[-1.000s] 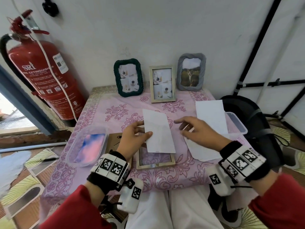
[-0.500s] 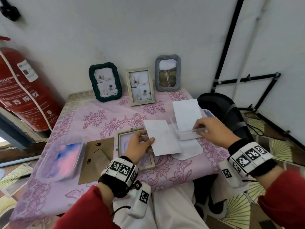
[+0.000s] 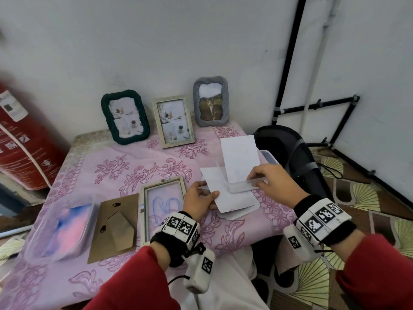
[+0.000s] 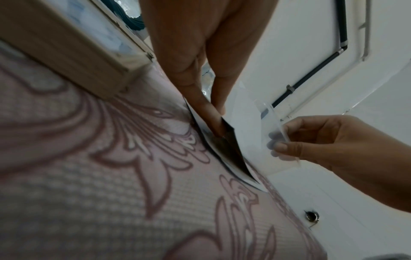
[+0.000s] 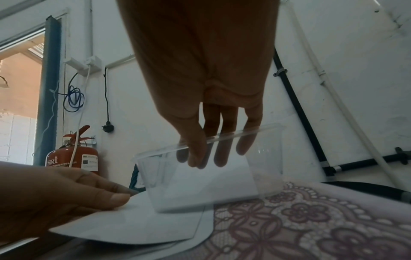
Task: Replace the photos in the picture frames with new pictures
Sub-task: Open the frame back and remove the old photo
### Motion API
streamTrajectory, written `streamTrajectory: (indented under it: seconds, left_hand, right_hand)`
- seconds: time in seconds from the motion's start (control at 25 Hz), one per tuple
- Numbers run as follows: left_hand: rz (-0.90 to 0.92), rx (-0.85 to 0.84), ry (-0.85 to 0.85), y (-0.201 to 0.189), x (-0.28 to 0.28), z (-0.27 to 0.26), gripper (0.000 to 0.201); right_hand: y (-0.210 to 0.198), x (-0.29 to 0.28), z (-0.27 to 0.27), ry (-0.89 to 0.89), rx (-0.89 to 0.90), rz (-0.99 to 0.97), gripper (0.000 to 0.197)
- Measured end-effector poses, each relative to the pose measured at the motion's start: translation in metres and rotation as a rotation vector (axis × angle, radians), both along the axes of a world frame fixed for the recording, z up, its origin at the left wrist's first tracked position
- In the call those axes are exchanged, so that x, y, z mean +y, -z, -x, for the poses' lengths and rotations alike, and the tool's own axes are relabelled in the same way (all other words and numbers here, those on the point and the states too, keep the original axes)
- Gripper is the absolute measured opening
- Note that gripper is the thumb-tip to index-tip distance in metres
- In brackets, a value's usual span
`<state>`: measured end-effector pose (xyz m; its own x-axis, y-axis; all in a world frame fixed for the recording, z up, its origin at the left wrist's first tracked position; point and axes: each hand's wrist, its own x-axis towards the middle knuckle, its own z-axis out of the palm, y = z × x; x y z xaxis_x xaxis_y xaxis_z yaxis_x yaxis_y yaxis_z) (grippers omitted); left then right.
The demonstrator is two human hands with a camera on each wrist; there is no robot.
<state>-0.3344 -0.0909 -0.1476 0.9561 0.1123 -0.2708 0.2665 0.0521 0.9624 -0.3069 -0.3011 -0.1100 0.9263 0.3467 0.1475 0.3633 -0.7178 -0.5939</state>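
Observation:
A white photo point(image 3: 225, 195) lies face down, and my left hand point(image 3: 212, 196) pinches its near edge between thumb and fingers; its dark printed side point(image 4: 231, 151) shows from below. My right hand point(image 3: 257, 177) grips the rim of a clear plastic box point(image 5: 211, 176), tilted up on the table with another white photo point(image 3: 240, 157) leaning inside. The box's lid point(image 3: 243, 212) is under both. An empty beige frame point(image 3: 164, 206) rests flat to the left of my left hand, its brown backing board point(image 3: 115, 224) beside it.
Green point(image 3: 125, 117), beige point(image 3: 173, 120) and grey point(image 3: 211, 101) frames stand against the wall. A clear box of pink and blue pictures point(image 3: 62, 229) sits at the table's left. A red fire extinguisher point(image 3: 20, 144) is left of the table, a black bag point(image 3: 290, 153) on its right.
My left hand carried the white photo from above the flat frame rightward onto the lid. My right hand, open a second ago, took the clear box's rim and tilted it up.

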Motion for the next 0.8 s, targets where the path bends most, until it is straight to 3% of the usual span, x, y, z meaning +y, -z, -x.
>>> streamTrajectory:
  seconds: [0.2,0.52,0.68,0.8]
  left_hand:
    - [-0.212,-0.025,0.05,0.002,0.003,0.001,0.05]
    - [-0.69,-0.11,0.151,-0.004,0.011,0.004,0.038]
    - [-0.684,-0.234,0.09,-0.015,0.004,0.001,0.033]
    - [-0.624,-0.403,0.05,-0.028,-0.006,-0.005,0.028]
  right_hand:
    - [-0.003,-0.001,0.002,-0.026,0.073,0.027,0.013]
    - [-0.012,-0.002,0.0,-0.025,0.155,0.048,0.014]
    - [-0.02,0.001,0.0,-0.075,0.177,0.083,0.029]
    - [-0.024,0.004,-0.007,0.044,0.119,-0.083,0.028]
